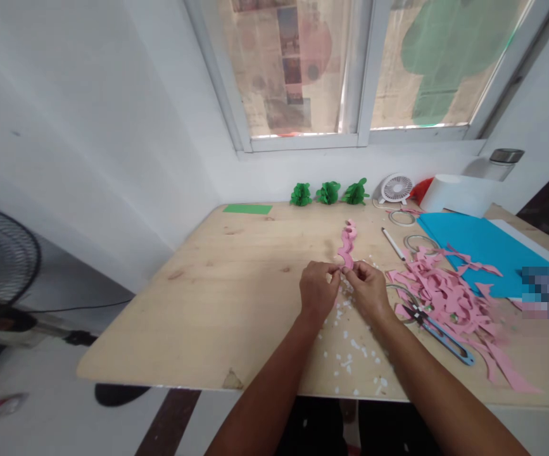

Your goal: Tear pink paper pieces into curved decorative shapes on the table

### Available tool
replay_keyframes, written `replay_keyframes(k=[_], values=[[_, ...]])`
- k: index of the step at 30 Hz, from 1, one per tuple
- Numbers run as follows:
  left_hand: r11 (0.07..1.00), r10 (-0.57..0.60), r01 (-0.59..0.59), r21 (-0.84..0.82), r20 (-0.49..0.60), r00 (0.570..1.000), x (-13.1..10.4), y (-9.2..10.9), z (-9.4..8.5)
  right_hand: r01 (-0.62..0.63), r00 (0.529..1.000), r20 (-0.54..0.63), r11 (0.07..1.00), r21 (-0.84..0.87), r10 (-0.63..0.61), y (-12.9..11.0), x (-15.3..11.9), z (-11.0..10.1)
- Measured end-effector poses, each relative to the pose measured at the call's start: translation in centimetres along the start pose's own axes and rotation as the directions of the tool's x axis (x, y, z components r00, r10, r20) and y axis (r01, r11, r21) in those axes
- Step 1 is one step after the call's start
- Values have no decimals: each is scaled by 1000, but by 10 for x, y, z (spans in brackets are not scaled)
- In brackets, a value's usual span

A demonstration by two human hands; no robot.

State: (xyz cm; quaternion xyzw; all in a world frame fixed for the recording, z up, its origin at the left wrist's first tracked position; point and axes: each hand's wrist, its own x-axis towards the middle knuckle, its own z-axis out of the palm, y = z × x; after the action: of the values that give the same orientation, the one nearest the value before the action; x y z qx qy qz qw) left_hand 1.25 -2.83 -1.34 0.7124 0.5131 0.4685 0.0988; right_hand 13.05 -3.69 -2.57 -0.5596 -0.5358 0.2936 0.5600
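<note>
Pink wavy strip (348, 244) over table (236, 285), near end pinched between closed fingers of left hand (319, 290) and right hand (368, 288); light, close-set grip advisable to avoid creasing or tearing.

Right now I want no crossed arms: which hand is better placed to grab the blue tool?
Probably the right hand: the blue tool lies on its side; the left hand is farther away.
</note>
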Motion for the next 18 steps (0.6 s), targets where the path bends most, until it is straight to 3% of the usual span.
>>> replay_keyframes(k=[11,15,18], values=[[999,7,-7,39,4,1000,0,-1,1,12,1000,9,999,-51,-12,4,0,1],[993,-105,106,-50,19,994,2,-2,1,-25,1000,17,999,31,24,5,0,2],[953,-224,237,-189,88,971,4,-3,0,-75,997,25,988,137,73,10,1,4]])
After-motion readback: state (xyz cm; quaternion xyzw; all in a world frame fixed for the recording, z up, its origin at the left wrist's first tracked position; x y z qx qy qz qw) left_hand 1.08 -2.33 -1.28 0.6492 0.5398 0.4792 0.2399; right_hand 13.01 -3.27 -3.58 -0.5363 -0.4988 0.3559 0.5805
